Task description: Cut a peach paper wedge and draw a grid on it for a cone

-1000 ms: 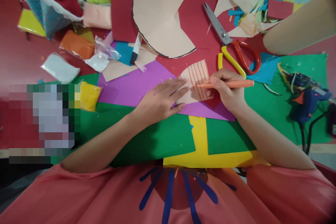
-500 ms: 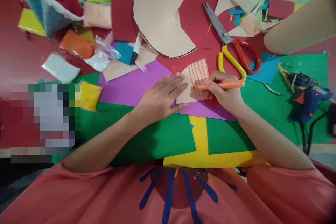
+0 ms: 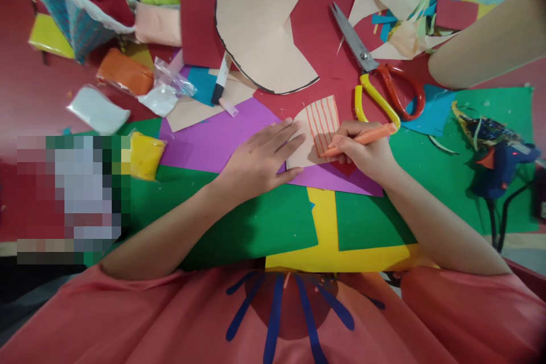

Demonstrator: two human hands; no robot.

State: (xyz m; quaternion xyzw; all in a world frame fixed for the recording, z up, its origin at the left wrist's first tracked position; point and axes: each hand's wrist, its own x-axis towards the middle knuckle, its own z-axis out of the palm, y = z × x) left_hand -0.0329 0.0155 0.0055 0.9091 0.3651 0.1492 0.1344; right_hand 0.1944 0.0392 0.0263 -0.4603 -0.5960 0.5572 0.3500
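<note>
A small cream paper piece [image 3: 301,145] with several orange stripes lies on a purple sheet [image 3: 205,145]. My left hand [image 3: 260,159] rests flat over the left part of this piece, fingers stretched out. In my right hand [image 3: 362,151] is an orange marker [image 3: 375,134], its tip on the lower part of the stripes. Just beyond my right hand lie scissors [image 3: 365,60] with one red and one yellow handle. A large cream paper shape [image 3: 260,28] with a black outline sits on red paper farther back.
On the left are wrapped clay packs, among them an orange one [image 3: 125,72] and a yellow one [image 3: 146,155]. A blue glue gun [image 3: 503,165] with a cord lies at right. Paper scraps [image 3: 401,3] and a cardboard tube [image 3: 490,40] occupy the upper right. Green sheets [image 3: 264,222] cover the front.
The marker tip has moved down along a stripe, lengthening the orange line. The marker is tilted more steeply. My left hand has stayed in place.
</note>
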